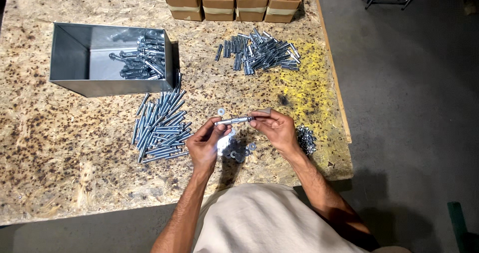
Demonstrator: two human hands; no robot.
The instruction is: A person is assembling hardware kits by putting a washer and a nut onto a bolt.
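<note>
Both hands meet at the centre of the frame above the counter (60, 148). The left hand (207, 143) has its fingers clamped on the left end of a bolt (233, 121), held level. The right hand (274, 128) has its fingers closed on the bolt's right end. Just below the hands lies a small heap of washers (237, 150). A pile of long bolts (162, 126) lies left of centre. A metal bin (112, 58) in the upper left holds assembled bolts. A pile of sleeves (262, 53) lies at upper centre; nuts (306, 138) lie right of the right hand. Cardboard boxes (232, 1) line the top edge.
</note>
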